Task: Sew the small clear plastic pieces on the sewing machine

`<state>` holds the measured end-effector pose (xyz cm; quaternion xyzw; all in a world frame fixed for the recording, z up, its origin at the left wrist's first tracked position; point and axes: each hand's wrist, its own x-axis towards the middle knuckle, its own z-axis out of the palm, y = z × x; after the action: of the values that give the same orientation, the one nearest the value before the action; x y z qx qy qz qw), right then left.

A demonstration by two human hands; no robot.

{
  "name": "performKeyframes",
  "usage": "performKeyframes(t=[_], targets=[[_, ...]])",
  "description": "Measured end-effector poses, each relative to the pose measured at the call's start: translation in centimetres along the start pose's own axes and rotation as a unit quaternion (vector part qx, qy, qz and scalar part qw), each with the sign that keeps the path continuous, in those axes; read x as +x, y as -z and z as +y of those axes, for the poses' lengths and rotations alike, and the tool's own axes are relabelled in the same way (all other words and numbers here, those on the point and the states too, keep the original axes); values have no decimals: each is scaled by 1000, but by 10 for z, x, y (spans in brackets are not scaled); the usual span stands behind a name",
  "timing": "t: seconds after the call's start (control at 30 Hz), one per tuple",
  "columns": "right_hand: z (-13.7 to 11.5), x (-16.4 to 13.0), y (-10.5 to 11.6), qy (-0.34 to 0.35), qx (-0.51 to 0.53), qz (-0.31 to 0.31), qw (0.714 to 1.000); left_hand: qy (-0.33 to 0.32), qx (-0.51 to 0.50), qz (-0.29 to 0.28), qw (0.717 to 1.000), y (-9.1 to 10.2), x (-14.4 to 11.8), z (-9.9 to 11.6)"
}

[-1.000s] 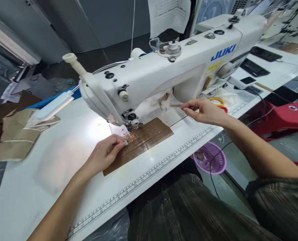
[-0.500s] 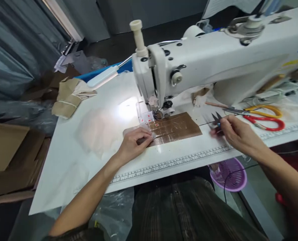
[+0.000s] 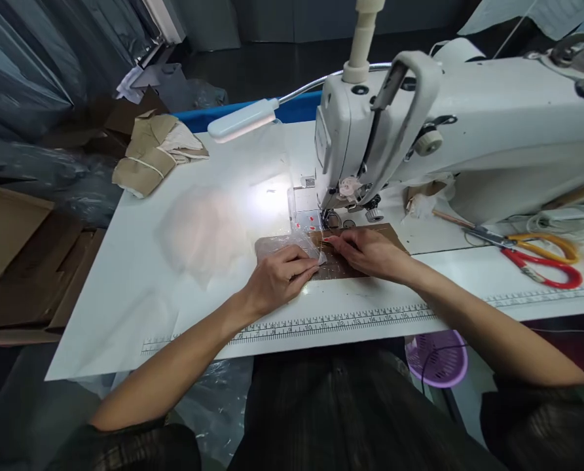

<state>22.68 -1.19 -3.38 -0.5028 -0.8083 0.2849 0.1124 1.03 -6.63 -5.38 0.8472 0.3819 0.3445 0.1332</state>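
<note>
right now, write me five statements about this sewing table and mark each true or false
1. The left hand holds the film. True.
2. The scissors lie beside the tan bundle. False: the scissors lie to the right of both hands; the bundle is at the back left.
3. The right hand is over the brown sheet. True.
4. The basket stands on the table. False: it is lower down, past the front edge.
5. The lamp is left of the machine. True.
</note>
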Motion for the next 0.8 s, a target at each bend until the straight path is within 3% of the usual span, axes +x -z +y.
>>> performKeyframes(t=[0.17, 0.3, 0.4, 0.5, 0.67, 0.8], targets=[[5, -3, -7, -25, 111, 62, 992, -19, -3, -44, 999, 0, -3, 4], [15, -16, 5, -24, 184, -12, 983, -66, -9, -144, 987, -5, -14, 36], [13, -25, 13, -35, 142, -64, 987, -89, 16, -191, 977, -11, -23, 64], [3, -25, 14, -35, 57, -97, 993, -93, 39, -191, 976, -13, -28, 78], [-11, -17, 10, -18, -89, -94, 991, -88, 38, -179, 979, -10, -30, 78], [-17, -13, 4, -22, -134, -95, 986, -86, 34, -183, 979, -11, -31, 76]])
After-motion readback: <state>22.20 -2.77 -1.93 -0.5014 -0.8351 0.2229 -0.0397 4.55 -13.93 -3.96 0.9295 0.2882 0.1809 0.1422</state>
